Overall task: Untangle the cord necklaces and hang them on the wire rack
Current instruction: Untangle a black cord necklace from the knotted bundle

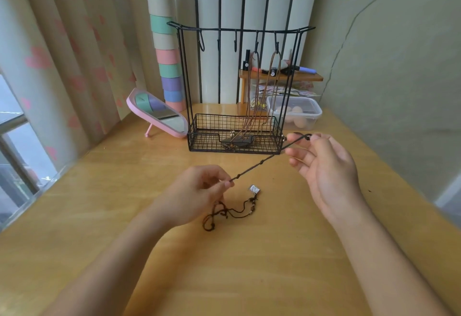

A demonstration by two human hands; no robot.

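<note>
1. While it's pulled taut above the table, the dark cord necklace (259, 164) runs on a diagonal from lower left to upper right, strung between both hands.
2. The left hand (199, 191) pinches the low end between thumb and forefinger, and its other fingers are curled under.
3. The right hand (329, 166) pinches the looped far end at the thumb and index tips. Its remaining fingers are loosely spread, palm turned inward.
4. Below the left hand a tangle (224, 213) of dark cord lies on the wood, with a small silver square pendant (254, 189) just beside it. Can't tell if it's the same cord or a second necklace.
5. The wire rack (239, 29) stands at the back middle. Two brown cord necklaces (254, 86) hang from the two rightmost hooks (276, 43), and their pendants lie in the basket (204, 131).
6. The right fingertips sit near the basket's right front corner.
7. Room-wise, a strip of bare wood separates the tangle from the basket front, with a wider stretch around the forearms. The left edge of the table (99, 203) runs along the window (15, 141), and the right edge sits close to the wall (399, 66).
8. A pink mirror (159, 113) leans just left of the rack, and a plastic tub (299, 111) sits behind its right corner.
9. No writing I can read; the pendant face is too small.
</note>
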